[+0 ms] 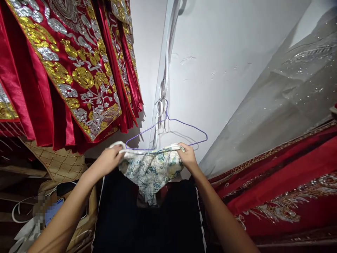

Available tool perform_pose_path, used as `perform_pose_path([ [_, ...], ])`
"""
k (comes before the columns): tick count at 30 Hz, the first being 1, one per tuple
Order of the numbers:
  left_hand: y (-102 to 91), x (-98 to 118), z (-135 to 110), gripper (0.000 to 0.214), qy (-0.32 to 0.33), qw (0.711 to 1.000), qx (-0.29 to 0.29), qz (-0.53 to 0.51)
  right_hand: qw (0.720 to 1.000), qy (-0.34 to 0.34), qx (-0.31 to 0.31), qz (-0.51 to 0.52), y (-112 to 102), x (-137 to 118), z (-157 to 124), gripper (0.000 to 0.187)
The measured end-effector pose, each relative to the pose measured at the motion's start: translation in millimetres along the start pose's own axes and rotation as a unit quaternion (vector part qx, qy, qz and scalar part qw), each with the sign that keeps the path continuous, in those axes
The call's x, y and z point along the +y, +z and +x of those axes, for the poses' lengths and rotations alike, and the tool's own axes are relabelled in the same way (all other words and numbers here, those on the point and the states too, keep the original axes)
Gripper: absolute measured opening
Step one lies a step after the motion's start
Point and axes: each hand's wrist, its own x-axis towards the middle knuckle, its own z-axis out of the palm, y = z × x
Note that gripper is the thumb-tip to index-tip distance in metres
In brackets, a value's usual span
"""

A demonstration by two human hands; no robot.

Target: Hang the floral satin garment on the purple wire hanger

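A purple wire hanger (pixel 181 122) hangs by its hook from a white strap against the wall. Draped along its bottom bar is a white garment with a green and blue floral print (pixel 155 168), its lower part bunched and hanging down. My left hand (pixel 114 156) is closed on the garment's white edge at the hanger's left end. On the right, my right hand (pixel 187 154) pinches the same edge just below the bar. Both hold the cloth stretched sideways between them. Some fingertips are hidden behind the fabric.
Red garments with gold and silver embroidery (pixel 86 77) hang at the upper left. Sparkly sheer fabric (pixel 279 95) and red embroidered cloth (pixel 289 182) fill the right. A lit phone (pixel 54 211) lies at lower left, near a white cable (pixel 15 211). The white strap (pixel 167 59) runs up the wall.
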Motion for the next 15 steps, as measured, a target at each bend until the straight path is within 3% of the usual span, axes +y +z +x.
perform_pose_path([
  [3, -10.6, 17, 28, 0.033, 0.064, 0.983, 0.077, -0.153, 1.0, -0.007, 0.022, 0.019, 8, -5, -13, 0.017],
  [7, -4.3, 49, 59, 0.023, 0.123, 0.934, 0.072, -0.329, 0.998, 0.006, 0.068, 0.019, 22, -12, -31, 0.013],
  [10, 4.1, 62, 72, 0.034, 0.121, 0.951, 0.104, -0.264, 0.999, 0.014, 0.034, 0.017, 18, -18, -36, 0.02],
  [12, 5.0, 61, 77, 0.035, 0.117, 0.967, 0.111, -0.198, 1.0, 0.007, 0.015, -0.003, 1, -19, -33, 0.036],
  [15, -1.8, 55, 80, 0.032, 0.126, 0.974, 0.119, -0.144, 0.994, 0.011, 0.089, -0.067, -43, -20, -18, 0.07],
])
